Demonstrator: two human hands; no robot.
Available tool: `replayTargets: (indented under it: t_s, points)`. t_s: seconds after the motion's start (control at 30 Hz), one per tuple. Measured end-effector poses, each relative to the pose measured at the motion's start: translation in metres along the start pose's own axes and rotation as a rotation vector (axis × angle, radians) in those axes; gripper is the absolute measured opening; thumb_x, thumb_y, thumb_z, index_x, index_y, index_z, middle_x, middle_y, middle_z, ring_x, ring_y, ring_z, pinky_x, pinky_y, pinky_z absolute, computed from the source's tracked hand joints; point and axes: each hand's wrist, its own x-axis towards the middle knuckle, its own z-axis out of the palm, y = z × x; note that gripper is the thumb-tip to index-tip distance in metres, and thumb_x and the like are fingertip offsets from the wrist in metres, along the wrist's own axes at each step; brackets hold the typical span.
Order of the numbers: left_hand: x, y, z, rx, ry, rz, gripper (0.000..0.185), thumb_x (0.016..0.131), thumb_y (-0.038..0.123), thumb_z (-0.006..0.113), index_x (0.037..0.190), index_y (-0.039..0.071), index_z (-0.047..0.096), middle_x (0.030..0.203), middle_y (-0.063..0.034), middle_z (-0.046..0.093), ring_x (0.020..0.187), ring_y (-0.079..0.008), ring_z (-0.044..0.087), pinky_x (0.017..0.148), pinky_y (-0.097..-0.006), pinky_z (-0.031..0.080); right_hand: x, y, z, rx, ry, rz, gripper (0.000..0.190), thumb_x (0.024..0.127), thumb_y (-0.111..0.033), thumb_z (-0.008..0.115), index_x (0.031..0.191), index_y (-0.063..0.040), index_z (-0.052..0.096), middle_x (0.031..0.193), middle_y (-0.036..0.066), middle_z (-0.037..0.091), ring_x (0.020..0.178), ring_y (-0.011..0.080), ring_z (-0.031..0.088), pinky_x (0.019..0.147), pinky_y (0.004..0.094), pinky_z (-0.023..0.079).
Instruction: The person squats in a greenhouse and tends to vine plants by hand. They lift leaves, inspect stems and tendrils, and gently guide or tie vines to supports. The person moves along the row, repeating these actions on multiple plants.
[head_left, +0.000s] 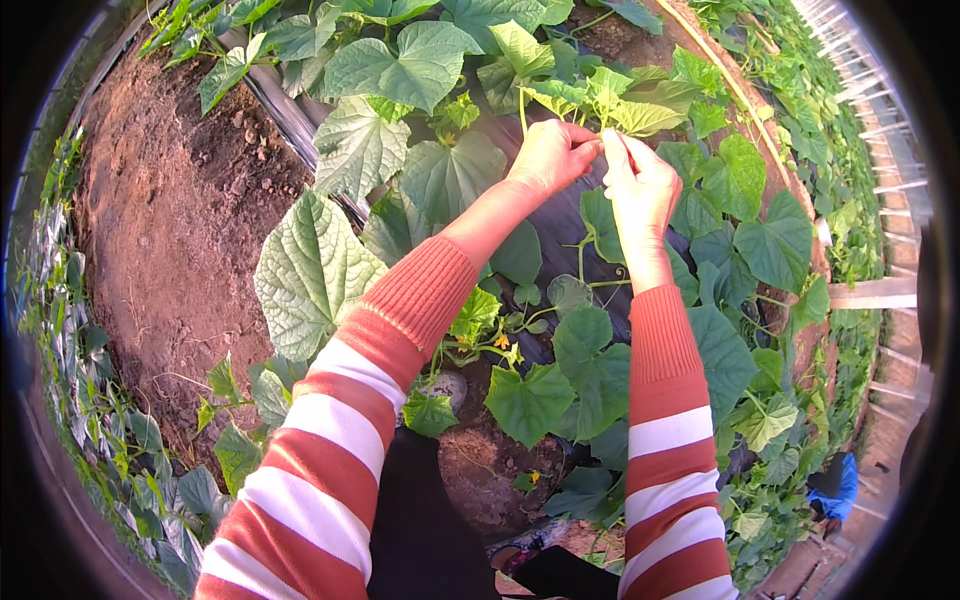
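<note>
My left hand (553, 157) and my right hand (641, 184) meet in front of me, thumbs and fingertips pinched together at the stem of a cucumber vine's shoot (611, 101). Pale young leaves spread just beyond my fingers, while the pinched part of the stem is mostly hidden by them. Below my wrists grow broad cucumber leaves (529, 401), curling tendrils and small yellow flowers (502, 342). A large pale leaf (315, 277) stands beside my left forearm.
Black plastic mulch film (544, 169) covers the bed under the plants. Bare soil (180, 247) runs along the left. A yellowish hose or cord (739, 82) curves along the right, beside another dense plant row (814, 127). At far right a person in blue (841, 487) is partly visible.
</note>
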Motion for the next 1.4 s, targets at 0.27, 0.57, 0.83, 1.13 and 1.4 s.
replayTargets:
  t_s: [0.27,0.57,0.83,1.13,1.4]
  points:
    - [0.003,0.011,0.003,0.040,-0.038,0.085,0.020,0.089,0.017,0.060,0.094,0.001,0.070,0.077,-0.0091,0.071,0.070,-0.0107,0.068,0.068,-0.0258,0.054,0.023,-0.003,-0.004,-0.177,-0.098,0.053,0.019,0.087,-0.022,0.066,0.094,-0.005,0.072,0.056,0.001,0.061,0.045,0.0073,0.052,0.044,0.0260,0.040]
    - [0.009,0.010,-0.016,-0.717,0.000,-0.135,0.028,0.093,0.026,0.062,0.104,0.000,0.067,0.095,-0.0075,0.068,0.082,-0.0128,0.064,0.077,-0.0279,0.056,0.025,-0.008,-0.004,0.141,-0.205,0.078,0.023,0.089,-0.018,0.066,0.100,0.000,0.071,0.057,0.001,0.060,0.045,0.0055,0.049,0.044,0.0221,0.039]
    - [0.014,0.002,-0.031,-0.787,-0.112,-0.164,0.025,0.088,0.023,0.069,0.102,0.002,0.067,0.093,-0.0064,0.068,0.081,-0.0130,0.065,0.075,-0.0278,0.058,0.027,-0.012,-0.007,0.053,-0.271,0.033,0.019,0.088,-0.025,0.064,0.094,-0.008,0.073,0.057,-0.001,0.061,0.048,0.0070,0.053,0.048,0.0245,0.042]
    - [0.016,-0.004,-0.035,-0.780,-0.123,-0.158,0.018,0.089,0.016,0.067,0.100,0.002,0.067,0.091,-0.0059,0.068,0.081,-0.0133,0.066,0.075,-0.0264,0.058,0.029,-0.014,-0.006,-0.027,-0.298,-0.001,0.019,0.088,-0.029,0.062,0.088,-0.014,0.073,0.057,-0.003,0.061,0.050,0.0080,0.056,0.051,0.0266,0.043]
    - [0.016,-0.003,-0.034,-0.658,-0.087,-0.141,0.014,0.089,0.013,0.065,0.097,0.001,0.063,0.095,-0.0089,0.067,0.084,-0.0136,0.065,0.077,-0.0271,0.057,0.027,-0.014,-0.001,-0.110,-0.295,0.029,0.019,0.087,-0.030,0.061,0.082,-0.015,0.072,0.058,-0.002,0.063,0.055,0.0139,0.061,0.054,0.0311,0.045]
